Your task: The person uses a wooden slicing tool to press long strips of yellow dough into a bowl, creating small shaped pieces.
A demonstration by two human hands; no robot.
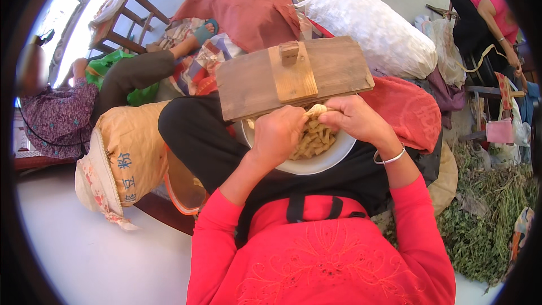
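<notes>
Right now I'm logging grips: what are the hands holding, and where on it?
Both hands, left and right, pinch a small pale strip between them at its ends, above the white bowl.

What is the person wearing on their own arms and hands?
Both arms wear long bright red sleeves ending short of the wrists. The left hand is bare, with no glove or ring visible. The right hand is bare too, with a thin silver bangle at its wrist.
</notes>
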